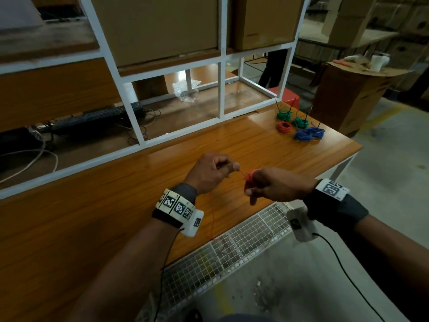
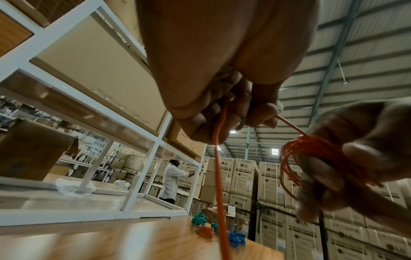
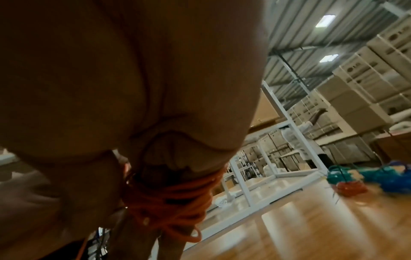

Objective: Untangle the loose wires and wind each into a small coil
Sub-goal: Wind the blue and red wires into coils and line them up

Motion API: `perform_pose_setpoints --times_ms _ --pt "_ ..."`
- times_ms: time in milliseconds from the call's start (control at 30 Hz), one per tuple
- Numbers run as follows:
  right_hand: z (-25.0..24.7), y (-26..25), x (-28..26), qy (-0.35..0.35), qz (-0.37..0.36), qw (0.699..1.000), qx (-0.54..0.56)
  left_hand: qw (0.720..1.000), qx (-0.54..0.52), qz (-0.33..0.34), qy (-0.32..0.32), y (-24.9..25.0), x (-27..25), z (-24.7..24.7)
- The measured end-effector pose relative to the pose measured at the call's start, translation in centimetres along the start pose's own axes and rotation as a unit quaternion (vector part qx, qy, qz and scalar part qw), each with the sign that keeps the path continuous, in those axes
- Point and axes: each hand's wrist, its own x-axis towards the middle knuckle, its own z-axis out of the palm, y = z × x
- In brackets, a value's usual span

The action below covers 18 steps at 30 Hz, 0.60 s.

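Red wire (image 1: 249, 178) around right hand (image 1: 274, 185)

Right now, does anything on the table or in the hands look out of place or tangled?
Nothing stands out. The right hand holds the red wire wound as a coil round its fingers; the left hand pinches the free strand. Finished coils sit grouped at the table's far right.
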Motion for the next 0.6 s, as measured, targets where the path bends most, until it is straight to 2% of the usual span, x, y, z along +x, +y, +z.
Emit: perform_pose_setpoints --times_ms 67,133,200,300,367,433,500,533,567,600 --pt "0.0 -0.1 -0.3 -0.019 -0.022 0.996 0.084 1.000 -0.008 0.018 0.006 0.5 0.7 -0.1" --pt "-0.2 -0.1 -0.5 -0.071 -0.076 0.966 0.237 0.999 -0.051 0.017 0.001 0.9 1.3 0.0" --pt "-0.1 0.2 -0.6 -0.110 -0.131 0.906 0.387 0.992 -0.126 0.006 -0.008 1.4 1.7 0.2" --pt "0.2 0.3 -0.4 -0.121 -0.185 0.815 0.535 0.980 -0.199 0.010 -0.012 1.9 2.3 0.9" --pt "0.2 -0.1 -0.1 -0.095 -0.209 0.744 0.627 0.975 -0.221 0.002 0.006 1.9 2.6 1.6" --pt "-0.2 -0.6 0.3 -0.051 -0.240 0.670 0.701 0.970 -0.239 -0.039 0.023 1.7 2.7 2.8" --pt "-1.1 -1.2 0.8 0.031 -0.245 0.622 0.743 0.972 -0.215 -0.099 0.015 1.4 2.5 4.1" --pt "-1.5 -1.2 1.2 0.089 -0.219 0.621 0.747 0.975 -0.192 -0.114 0.000 1.3 2.3 4.8" --pt "-1.8 -1.1 1.6 0.159 -0.188 0.652 0.718 0.977 -0.175 -0.117 -0.021 1.2 2.1 5.4" --pt "-2.0 -0.9 1.9 0.240 -0.155 0.712 0.641 0.978 -0.168 -0.113 -0.042 1.1 1.8 5.9"
